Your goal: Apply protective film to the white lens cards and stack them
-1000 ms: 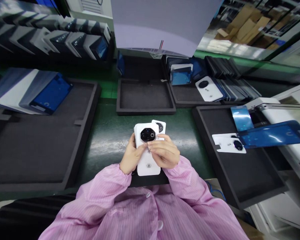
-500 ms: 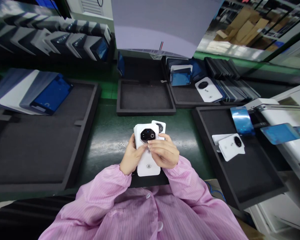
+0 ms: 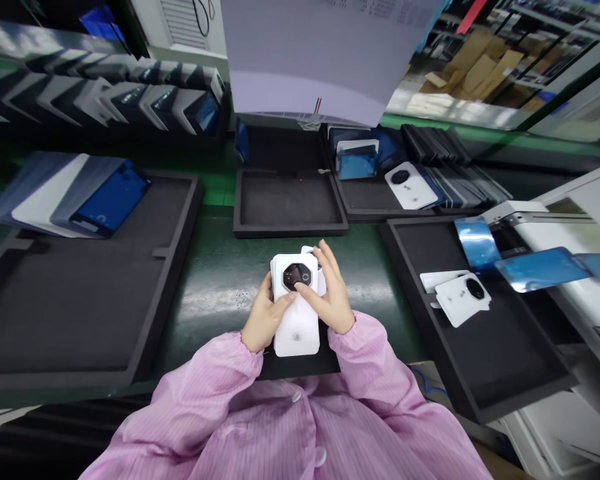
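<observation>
- White panel stack (image 3: 307,325): in front of the person, over the near part of the green desk (image 3: 213,260); its top panel faces up, with a black octagonal camera area (image 3: 296,275) at the far end.
- Left hand (image 3: 260,321): holds the stack by its left side, thumb lying on the top face.
- Right hand (image 3: 334,299): wide, fingers stretched upward apart from the thumb, whose tip touches the lower edge of the camera area.
- Another white panel (image 3: 322,283) shows partly behind the stack, beside the right hand.
- Right-hand tray (image 3: 510,360): carries overlapping white panels (image 3: 459,305).
- Left-hand tray (image 3: 65,313): carries leaning white and blue sheets (image 3: 111,205).
</observation>
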### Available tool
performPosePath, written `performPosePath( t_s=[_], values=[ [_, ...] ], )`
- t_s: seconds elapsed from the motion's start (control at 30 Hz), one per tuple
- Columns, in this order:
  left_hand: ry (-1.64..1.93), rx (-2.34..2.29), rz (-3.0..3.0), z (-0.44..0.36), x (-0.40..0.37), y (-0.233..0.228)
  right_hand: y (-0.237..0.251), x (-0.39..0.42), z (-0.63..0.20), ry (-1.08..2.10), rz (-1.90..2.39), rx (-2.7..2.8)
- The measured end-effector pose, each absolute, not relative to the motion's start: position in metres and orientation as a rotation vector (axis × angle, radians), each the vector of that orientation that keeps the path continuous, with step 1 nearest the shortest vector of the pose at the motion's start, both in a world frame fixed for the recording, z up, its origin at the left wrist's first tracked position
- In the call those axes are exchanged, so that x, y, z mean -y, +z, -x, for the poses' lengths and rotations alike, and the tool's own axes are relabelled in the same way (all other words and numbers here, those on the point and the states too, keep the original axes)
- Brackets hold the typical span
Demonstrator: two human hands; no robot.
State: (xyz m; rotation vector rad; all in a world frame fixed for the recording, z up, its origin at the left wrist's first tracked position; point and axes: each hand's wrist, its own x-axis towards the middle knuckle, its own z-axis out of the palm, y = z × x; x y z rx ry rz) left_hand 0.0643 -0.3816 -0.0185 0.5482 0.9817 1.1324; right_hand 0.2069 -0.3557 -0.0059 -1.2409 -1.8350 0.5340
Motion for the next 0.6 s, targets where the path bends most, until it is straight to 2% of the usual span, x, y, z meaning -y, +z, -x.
performPosePath(
  t_s=[0.1,0.37,0.53,0.6],
  values=[
    [1.103,-0.974,-0.487,-0.067,0.383,-0.016,-0.005,0.354,-0.209,0.63,1.219,1.736],
    [1.129,-1.046,-0.459,-0.066,0.38,-0.017,-0.013,0.317,-0.271,0.367,1.101,0.927],
    [1.187,-1.048,-0.472,-0.065,0.378,-0.017,-0.036,0.306,-0.27,0.619,1.339,1.318],
    [1.192,-1.051,-0.497,-0.065,0.378,-0.018,-0.046,0.306,-0.254,0.559,1.461,1.549]
  ],
)
